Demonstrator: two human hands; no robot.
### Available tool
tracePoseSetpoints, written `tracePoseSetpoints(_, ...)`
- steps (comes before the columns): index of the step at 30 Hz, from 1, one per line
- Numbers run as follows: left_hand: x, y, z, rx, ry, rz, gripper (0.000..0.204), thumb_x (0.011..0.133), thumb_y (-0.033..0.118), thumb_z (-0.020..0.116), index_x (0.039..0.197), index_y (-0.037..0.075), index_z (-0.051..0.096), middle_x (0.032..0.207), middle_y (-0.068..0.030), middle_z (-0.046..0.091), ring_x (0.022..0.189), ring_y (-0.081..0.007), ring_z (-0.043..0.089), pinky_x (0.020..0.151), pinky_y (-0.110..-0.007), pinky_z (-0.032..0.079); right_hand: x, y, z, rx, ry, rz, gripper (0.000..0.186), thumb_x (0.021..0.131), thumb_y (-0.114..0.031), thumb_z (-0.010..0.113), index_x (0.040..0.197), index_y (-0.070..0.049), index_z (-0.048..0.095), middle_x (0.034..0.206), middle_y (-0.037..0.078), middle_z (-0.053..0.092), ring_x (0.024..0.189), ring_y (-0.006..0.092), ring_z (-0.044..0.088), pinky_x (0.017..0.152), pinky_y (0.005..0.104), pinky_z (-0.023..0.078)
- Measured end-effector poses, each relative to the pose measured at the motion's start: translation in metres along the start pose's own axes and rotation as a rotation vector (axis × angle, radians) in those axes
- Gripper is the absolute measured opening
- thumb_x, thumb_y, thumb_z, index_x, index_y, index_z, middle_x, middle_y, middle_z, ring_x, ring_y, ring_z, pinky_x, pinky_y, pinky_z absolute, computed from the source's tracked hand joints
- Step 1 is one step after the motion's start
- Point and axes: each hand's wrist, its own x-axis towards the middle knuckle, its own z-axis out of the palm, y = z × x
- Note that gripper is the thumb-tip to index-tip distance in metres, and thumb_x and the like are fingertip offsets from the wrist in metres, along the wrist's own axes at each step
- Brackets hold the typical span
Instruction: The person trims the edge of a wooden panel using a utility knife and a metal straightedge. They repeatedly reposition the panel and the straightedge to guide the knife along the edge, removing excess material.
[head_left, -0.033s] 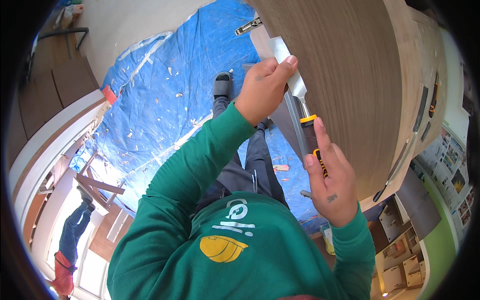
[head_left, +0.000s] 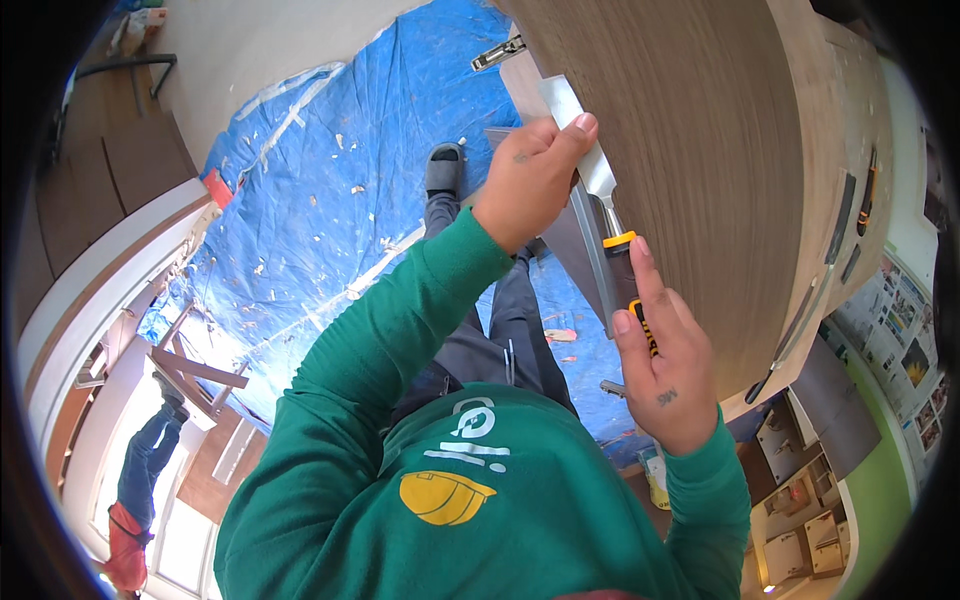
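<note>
Chisel (head_left: 612, 212) with blade (head_left: 598, 174) in grip of left hand (head_left: 528, 185), handle (head_left: 620, 266) in grasp of right hand (head_left: 672, 375).

Right on my chest, white lettering runs across the green sweatshirt (head_left: 560, 530), and there beside it sits a yellow hard-hat emblem (head_left: 447, 497)! Now down to my own skin: a small dark mark shaped like letters shows by the wrist of my right hand (head_left: 672, 365), and a fainter one, too blurred to make out, on my left hand (head_left: 535, 190). Over at the right, printed newspaper-like sheets (head_left: 898, 335) carry type far too small for me to read.
</note>
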Motion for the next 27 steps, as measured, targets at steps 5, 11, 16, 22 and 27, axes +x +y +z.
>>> tracePoseSetpoints(5, 0.003, -0.003, 0.003, 0.011, 0.014, 0.034, 0.047, 0.106, 0.042, 0.065, 0.079, 0.003, 0.063, 0.067, 0.0032, 0.054, 0.063, -0.0056, 0.047, 0.055, -0.028, 0.039, 0.002, -0.004, -0.005, -0.025, -0.013, 0.008, 0.063, 0.105, -0.009, 0.06, 0.165, -0.009, 0.041, 0.081, 0.01, 0.05, 0.068, 0.0223, 0.049, 0.064, 0.036, 0.047)
tracePoseSetpoints(11, 0.008, 0.011, -0.002, 0.003, -0.015, 0.036, 0.046, 0.107, 0.041, 0.063, 0.083, 0.002, 0.066, 0.069, 0.004, 0.054, 0.065, -0.0054, 0.047, 0.058, -0.028, 0.039, 0.017, -0.009, -0.004, -0.076, 0.007, -0.031, 0.062, 0.106, -0.008, 0.059, 0.165, -0.008, 0.041, 0.08, 0.01, 0.051, 0.069, 0.0207, 0.049, 0.064, 0.0355, 0.046)
tracePoseSetpoints(16, 0.011, 0.003, -0.004, -0.018, -0.046, 0.049, 0.044, 0.109, 0.04, 0.061, 0.086, 0.002, 0.067, 0.071, 0.0045, 0.055, 0.067, -0.0051, 0.047, 0.058, -0.027, 0.038, 0.016, -0.015, -0.009, -0.084, -0.018, -0.016, 0.061, 0.106, -0.008, 0.058, 0.165, -0.007, 0.041, 0.08, 0.01, 0.051, 0.069, 0.0205, 0.05, 0.064, 0.0347, 0.046)
tracePoseSetpoints(22, 0.01, 0.009, -0.004, -0.029, -0.074, 0.054, 0.043, 0.109, 0.039, 0.061, 0.088, 0.001, 0.067, 0.072, 0.0052, 0.055, 0.068, -0.0048, 0.047, 0.059, -0.027, 0.038, 0.015, -0.018, -0.01, -0.102, -0.031, 0.015, 0.061, 0.105, -0.007, 0.058, 0.164, -0.006, 0.041, 0.08, 0.009, 0.05, 0.069, 0.0199, 0.049, 0.064, 0.0344, 0.046)
tracePoseSetpoints(27, 0.018, 0.008, -0.009, 0.032, -0.039, 0.077, 0.045, 0.109, 0.04, 0.061, 0.088, 0.001, 0.067, 0.072, 0.0057, 0.055, 0.068, -0.0048, 0.047, 0.059, -0.026, 0.039, 0.021, -0.018, -0.007, -0.081, -0.003, -0.002, 0.062, 0.105, -0.006, 0.058, 0.164, -0.007, 0.041, 0.08, 0.009, 0.05, 0.069, 0.02, 0.049, 0.065, 0.0336, 0.046)
